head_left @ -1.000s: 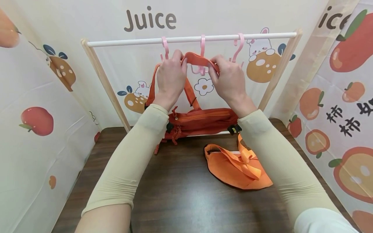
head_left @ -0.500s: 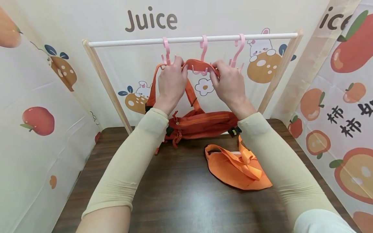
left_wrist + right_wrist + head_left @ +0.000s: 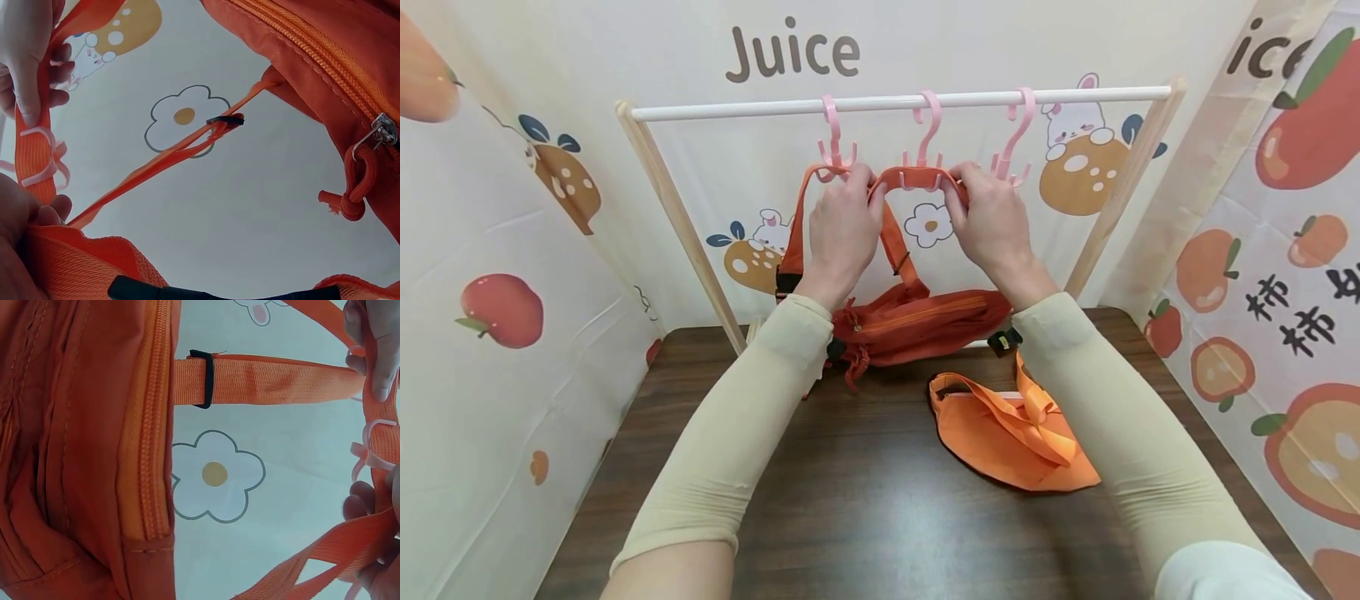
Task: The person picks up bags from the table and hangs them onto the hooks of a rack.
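Observation:
My left hand (image 3: 842, 225) and right hand (image 3: 997, 215) pinch an orange strap (image 3: 919, 177) a short distance apart. Between them, the strap lies across the pink middle hook (image 3: 932, 125), with front prongs showing over the webbing. From the strap hangs a rust-red waist bag (image 3: 917, 327), tilted, with an orange zip. In the left wrist view, a pink prong (image 3: 47, 132) curls around the strap's front, and a cord zip pull (image 3: 353, 194) dangles from the bag. A black slider (image 3: 205, 379) shows on the webbing in the right wrist view.
A white rail (image 3: 737, 109) on wooden legs carries the hooks. The left hook (image 3: 833, 125) and right hook (image 3: 1021, 125) flank the middle one. A brighter orange waist bag (image 3: 992, 437) with a knotted strap lies on the dark table (image 3: 850, 500). Printed cloth walls surround it.
Both hands have lowered the strap from above the middle hook's prongs to their level, behind the front ones. The red bag has sunk and tilted more. The orange bag stayed put.

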Demonstrator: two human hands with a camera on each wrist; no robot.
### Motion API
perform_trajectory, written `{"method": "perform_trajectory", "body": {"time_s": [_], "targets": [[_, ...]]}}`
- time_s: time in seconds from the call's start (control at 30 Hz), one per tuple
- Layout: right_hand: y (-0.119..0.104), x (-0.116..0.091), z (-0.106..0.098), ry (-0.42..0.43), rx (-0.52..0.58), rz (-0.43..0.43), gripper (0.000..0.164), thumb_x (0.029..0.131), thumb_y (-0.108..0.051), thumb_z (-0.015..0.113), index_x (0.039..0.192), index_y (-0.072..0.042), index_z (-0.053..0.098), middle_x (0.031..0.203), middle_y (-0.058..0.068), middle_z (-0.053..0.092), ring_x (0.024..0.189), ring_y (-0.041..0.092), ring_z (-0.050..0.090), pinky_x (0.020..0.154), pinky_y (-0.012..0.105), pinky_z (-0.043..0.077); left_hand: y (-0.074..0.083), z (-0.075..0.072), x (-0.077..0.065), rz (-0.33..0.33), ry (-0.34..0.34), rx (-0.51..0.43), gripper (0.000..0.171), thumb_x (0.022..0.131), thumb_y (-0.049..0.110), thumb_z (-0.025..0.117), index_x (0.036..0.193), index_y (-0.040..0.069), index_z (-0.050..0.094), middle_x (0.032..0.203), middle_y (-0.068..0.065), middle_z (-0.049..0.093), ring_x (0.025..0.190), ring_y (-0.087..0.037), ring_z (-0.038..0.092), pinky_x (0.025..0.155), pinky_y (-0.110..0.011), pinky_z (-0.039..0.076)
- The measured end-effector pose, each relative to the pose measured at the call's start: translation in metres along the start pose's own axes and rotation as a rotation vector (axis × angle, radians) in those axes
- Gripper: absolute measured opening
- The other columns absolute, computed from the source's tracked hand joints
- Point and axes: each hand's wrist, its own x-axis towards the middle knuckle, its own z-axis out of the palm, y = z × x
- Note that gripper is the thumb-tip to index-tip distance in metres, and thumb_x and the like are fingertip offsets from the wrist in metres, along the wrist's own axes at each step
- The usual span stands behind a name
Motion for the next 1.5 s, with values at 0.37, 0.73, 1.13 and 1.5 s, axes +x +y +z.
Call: {"method": "perform_trajectory", "body": {"time_s": [0.37, 0.73, 1.13, 1.5], "targets": [[0.002, -0.001, 0.010, -0.058, 0.018, 0.042, 0.034, 0.113, -0.030, 0.051, 0.120, -0.001, 0.067, 0.090, 0.013, 0.069, 0.072, 0.027, 0.062, 0.067, 0.039, 0.052, -0.005, 0.004, -0.012, -0.004, -0.003, -0.073, 0.024, 0.111, 0.034, 0.059, 0.112, 0.011, 0.064, 0.073, -0.002, 0.059, 0.057, -0.017, 0.054, 0.050, -0.033, 0.041], [0.006, -0.009, 0.021, -0.144, 0.029, 0.096, 0.027, 0.114, -0.023, 0.051, 0.124, -0.001, 0.063, 0.103, 0.015, 0.069, 0.083, 0.029, 0.062, 0.078, 0.042, 0.057, -0.012, 0.010, -0.027, -0.043, -0.009, -0.106, 0.024, 0.111, 0.032, 0.058, 0.112, 0.008, 0.064, 0.070, -0.001, 0.057, 0.056, -0.017, 0.052, 0.051, -0.034, 0.040], [0.019, -0.022, 0.034, -0.173, 0.032, 0.124, 0.030, 0.115, -0.025, 0.046, 0.123, 0.001, 0.060, 0.096, 0.016, 0.065, 0.078, 0.032, 0.059, 0.070, 0.044, 0.052, -0.031, 0.022, -0.047, -0.096, -0.020, -0.114, 0.025, 0.110, 0.030, 0.061, 0.125, 0.011, 0.066, 0.098, -0.005, 0.070, 0.071, -0.019, 0.057, 0.061, -0.034, 0.047], [0.033, -0.035, 0.043, -0.192, 0.023, 0.165, 0.037, 0.115, -0.029, 0.043, 0.134, -0.001, 0.059, 0.096, 0.014, 0.062, 0.079, 0.032, 0.057, 0.072, 0.047, 0.052, -0.045, 0.034, -0.061, -0.120, -0.025, -0.101, 0.026, 0.107, 0.022, 0.067, 0.129, 0.008, 0.064, 0.110, -0.010, 0.070, 0.089, -0.024, 0.064, 0.076, -0.041, 0.056]]}}
